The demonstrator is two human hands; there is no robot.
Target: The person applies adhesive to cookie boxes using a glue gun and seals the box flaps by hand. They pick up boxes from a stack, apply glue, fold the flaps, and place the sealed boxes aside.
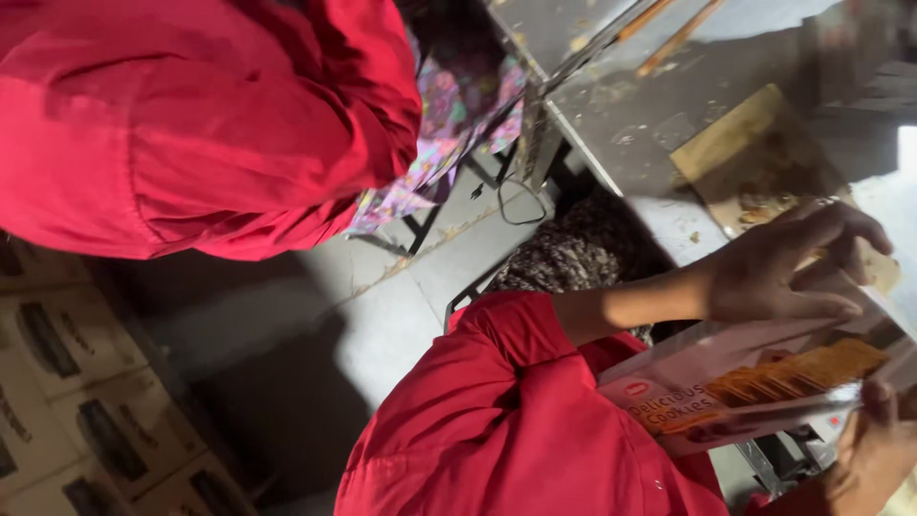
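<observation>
A pale pink cookie packet (688,377) with a clear window showing a row of orange-brown biscuits lies across the lower right. My left hand (788,272) reaches out of a red sleeve (516,401) and curls over the packet's upper edge, thumb along its top. My right hand (874,454) at the bottom right corner grips the packet's far end; most of that hand is cut off by the frame.
A crumb-strewn metal table (621,124) runs along the upper right, with a brown cardboard piece (735,143) on it. Another person in a red garment (191,124) bends over at the upper left. Several stacked cartons (76,382) fill the lower left, beside grey floor (382,315).
</observation>
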